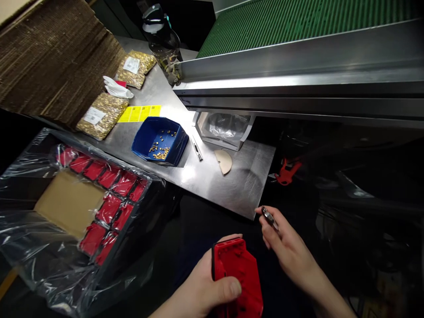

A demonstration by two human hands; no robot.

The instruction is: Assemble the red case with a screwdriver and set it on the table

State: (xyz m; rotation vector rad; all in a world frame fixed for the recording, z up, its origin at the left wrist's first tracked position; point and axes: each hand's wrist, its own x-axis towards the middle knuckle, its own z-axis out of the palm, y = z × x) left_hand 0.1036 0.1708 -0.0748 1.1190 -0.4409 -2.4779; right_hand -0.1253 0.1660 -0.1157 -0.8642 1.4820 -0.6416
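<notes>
My left hand grips a red plastic housing with a black edge, thumb pressed on its inner face and fingers behind it. To the right, my right hand is closed round a small shiny metal tool; its exact kind is hard to make out. The tool is apart from the housing. Beyond the hands, a blue bin on the metal table holds small brass-coloured parts. A utility knife and a beige half-round piece lie beside it.
Wrapped red parts fill a plastic-lined box at left. Bags of brass parts, a white glove and yellow labels lie behind. A green conveyor runs above right; an orange-red tool hangs below it.
</notes>
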